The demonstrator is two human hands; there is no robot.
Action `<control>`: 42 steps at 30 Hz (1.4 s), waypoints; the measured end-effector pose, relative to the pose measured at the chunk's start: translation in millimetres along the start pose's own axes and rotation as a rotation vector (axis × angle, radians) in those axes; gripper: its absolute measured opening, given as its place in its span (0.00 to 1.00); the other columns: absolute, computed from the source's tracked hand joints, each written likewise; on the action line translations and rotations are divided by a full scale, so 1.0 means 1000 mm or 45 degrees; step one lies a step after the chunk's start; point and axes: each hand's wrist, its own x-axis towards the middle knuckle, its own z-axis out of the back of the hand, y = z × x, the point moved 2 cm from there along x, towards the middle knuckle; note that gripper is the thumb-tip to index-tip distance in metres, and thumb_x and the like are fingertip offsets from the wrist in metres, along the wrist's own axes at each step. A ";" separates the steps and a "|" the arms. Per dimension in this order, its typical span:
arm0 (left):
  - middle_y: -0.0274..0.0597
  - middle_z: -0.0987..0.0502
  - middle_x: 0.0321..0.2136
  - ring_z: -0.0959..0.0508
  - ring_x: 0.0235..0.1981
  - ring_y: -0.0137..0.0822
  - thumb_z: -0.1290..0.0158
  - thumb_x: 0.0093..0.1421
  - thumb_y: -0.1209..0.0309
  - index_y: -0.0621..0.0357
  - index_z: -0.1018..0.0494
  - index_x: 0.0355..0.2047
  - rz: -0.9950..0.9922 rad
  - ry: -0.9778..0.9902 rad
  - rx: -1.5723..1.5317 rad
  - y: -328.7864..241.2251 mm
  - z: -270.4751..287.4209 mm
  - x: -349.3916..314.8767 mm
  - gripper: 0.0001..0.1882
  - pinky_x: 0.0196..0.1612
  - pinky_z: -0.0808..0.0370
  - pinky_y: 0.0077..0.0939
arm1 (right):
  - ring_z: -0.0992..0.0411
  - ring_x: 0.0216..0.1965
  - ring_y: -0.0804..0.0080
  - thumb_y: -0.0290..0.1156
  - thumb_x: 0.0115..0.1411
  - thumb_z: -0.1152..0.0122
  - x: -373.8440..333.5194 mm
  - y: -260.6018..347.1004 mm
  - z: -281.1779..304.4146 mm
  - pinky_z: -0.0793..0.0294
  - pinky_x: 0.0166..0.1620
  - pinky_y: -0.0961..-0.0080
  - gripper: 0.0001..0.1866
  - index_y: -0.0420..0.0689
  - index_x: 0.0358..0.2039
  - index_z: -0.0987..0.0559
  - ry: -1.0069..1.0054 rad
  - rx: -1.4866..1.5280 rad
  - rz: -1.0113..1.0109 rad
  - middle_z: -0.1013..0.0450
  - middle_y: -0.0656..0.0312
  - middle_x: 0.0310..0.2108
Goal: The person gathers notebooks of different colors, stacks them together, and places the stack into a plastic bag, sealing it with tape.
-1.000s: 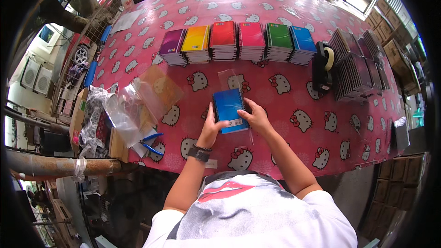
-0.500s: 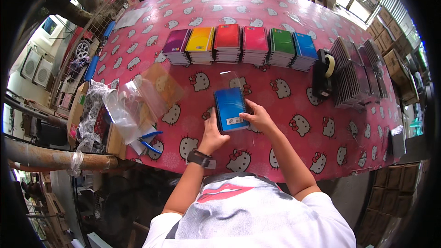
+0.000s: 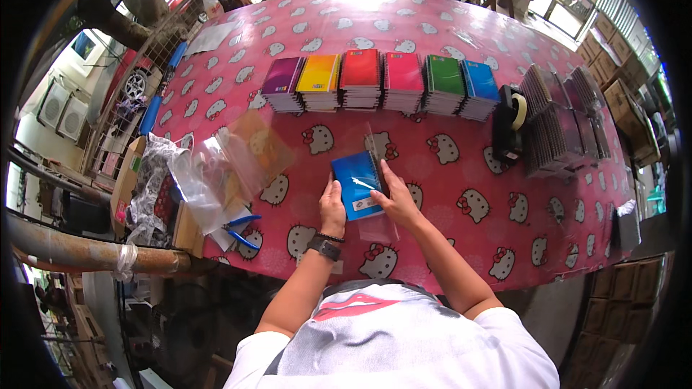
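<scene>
A blue spiral notebook (image 3: 353,175) lies slightly tilted between my two hands, its wire binding along the right side and a white label near its lower edge. My left hand (image 3: 332,209) grips its left edge, thumb pointing up. On the right edge, my right hand (image 3: 399,202) holds it with the thumb over the cover by the label. A clear plastic sleeve (image 3: 378,229) shows beneath and past the notebook's ends. Whether the notebook is inside the sleeve, I cannot tell.
Beyond my hands runs a row of notebook stacks: purple (image 3: 282,75), yellow (image 3: 318,73), red (image 3: 360,68), pink (image 3: 404,72), green (image 3: 445,76) and blue (image 3: 479,81). A black tape dispenser (image 3: 507,140) and dark spiral-bound stacks (image 3: 556,140) stand right. Plastic bags (image 3: 205,173) and a blue-handled tool (image 3: 241,236) lie left.
The notebook has tipped to lean left and sits a little lower in view. My left hand has closed in along its left edge; my right hand still holds the right side.
</scene>
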 end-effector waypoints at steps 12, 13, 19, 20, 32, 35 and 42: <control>0.50 0.27 0.47 0.26 0.46 0.38 0.61 0.65 0.57 0.60 0.36 0.55 -0.144 -0.178 0.538 0.017 -0.012 0.005 0.25 0.49 0.31 0.26 | 0.71 0.68 0.60 0.45 0.61 0.61 -0.003 0.010 -0.003 0.71 0.62 0.46 0.34 0.41 0.63 0.51 0.131 -1.040 0.347 0.62 0.58 0.67; 0.50 0.27 0.47 0.26 0.46 0.38 0.61 0.65 0.57 0.60 0.36 0.55 -0.108 -0.167 0.530 0.017 -0.011 0.007 0.24 0.49 0.31 0.27 | 0.71 0.68 0.60 0.45 0.61 0.61 -0.002 0.011 -0.001 0.71 0.63 0.47 0.34 0.41 0.63 0.51 0.158 -1.081 0.367 0.62 0.57 0.67; 0.51 0.28 0.48 0.27 0.47 0.41 0.62 0.65 0.58 0.60 0.34 0.54 -0.149 -0.168 0.612 0.022 -0.007 0.006 0.24 0.49 0.32 0.29 | 0.67 0.68 0.62 0.45 0.61 0.60 -0.009 0.013 0.006 0.69 0.63 0.47 0.35 0.39 0.63 0.52 0.251 -1.103 0.425 0.61 0.54 0.67; 0.51 0.28 0.48 0.27 0.47 0.41 0.62 0.65 0.58 0.60 0.34 0.53 -0.183 -0.186 0.650 0.022 -0.008 0.005 0.23 0.50 0.32 0.29 | 0.66 0.68 0.62 0.45 0.61 0.60 -0.009 0.012 0.006 0.69 0.62 0.47 0.35 0.39 0.63 0.51 0.259 -1.087 0.434 0.61 0.54 0.66; 0.50 0.26 0.41 0.28 0.43 0.45 0.43 0.52 0.59 0.63 0.30 0.44 -0.655 -0.315 1.818 -0.029 0.081 -0.003 0.25 0.46 0.32 0.42 | 0.67 0.68 0.62 0.47 0.62 0.60 -0.009 0.021 0.005 0.64 0.62 0.46 0.35 0.42 0.64 0.53 0.285 -1.100 0.366 0.63 0.55 0.67; 0.45 0.25 0.35 0.24 0.34 0.35 0.41 0.52 0.61 0.64 0.32 0.43 -0.055 -0.282 0.915 -0.034 0.079 -0.001 0.23 0.33 0.28 0.28 | 0.65 0.67 0.59 0.45 0.59 0.53 -0.010 0.021 0.007 0.63 0.62 0.46 0.36 0.43 0.63 0.49 0.249 -1.092 0.333 0.61 0.55 0.66; 0.38 0.27 0.28 0.27 0.24 0.25 0.43 0.51 0.74 0.65 0.32 0.48 0.057 0.234 0.485 -0.062 0.039 -0.031 0.22 0.27 0.29 0.18 | 0.36 0.45 0.57 0.39 0.49 0.36 0.009 0.043 0.012 0.37 0.45 0.61 0.19 0.43 0.39 0.25 0.025 -0.585 0.426 0.32 0.54 0.42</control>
